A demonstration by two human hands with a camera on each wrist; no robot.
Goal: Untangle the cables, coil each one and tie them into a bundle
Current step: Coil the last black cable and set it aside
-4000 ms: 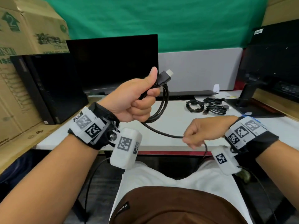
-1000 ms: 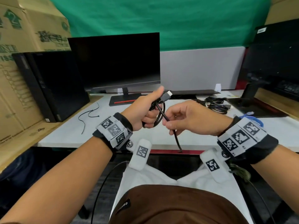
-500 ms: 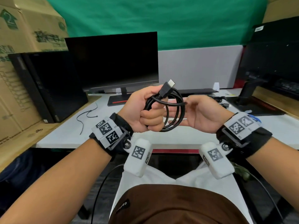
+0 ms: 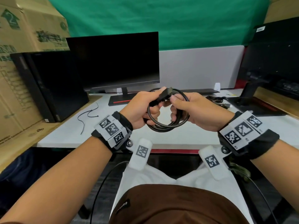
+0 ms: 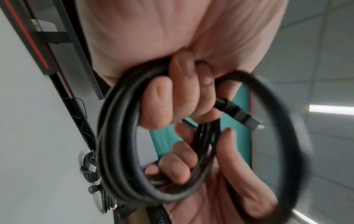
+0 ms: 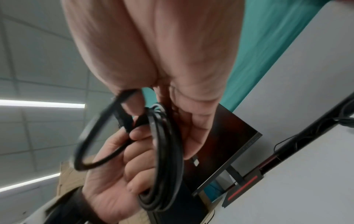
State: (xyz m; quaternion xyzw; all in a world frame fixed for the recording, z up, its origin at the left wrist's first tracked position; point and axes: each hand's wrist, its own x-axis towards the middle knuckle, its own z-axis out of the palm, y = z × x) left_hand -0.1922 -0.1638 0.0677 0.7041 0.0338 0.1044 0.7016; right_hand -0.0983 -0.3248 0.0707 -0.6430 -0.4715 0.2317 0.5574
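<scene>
A black cable [image 4: 168,125] wound into a coil of several loops hangs between both hands above the table's front edge. My left hand [image 4: 142,107] grips the coil's left side, fingers curled round the strands [image 5: 122,136]. One plug [image 4: 165,94] sticks out at the top, between the two thumbs. My right hand [image 4: 199,110] holds the coil's right side, fingers curled through the loops [image 6: 164,151]. In the left wrist view the plug [image 5: 242,117] points right, past the fingertips. One loop [image 5: 283,136] stands wider than the others.
Thin black ties [image 4: 88,114] lie on the white table [image 4: 68,135] at the left. More coiled cables [image 4: 216,101] sit at the back right. A monitor [image 4: 113,62], a black computer tower [image 4: 48,84] and cardboard boxes [image 4: 24,38] stand behind; a second monitor [image 4: 275,59] on the right.
The loose tail that my right hand was drawing in is now wound into the coil. My right hand has closed on the coil's right side, and both hands hold it.
</scene>
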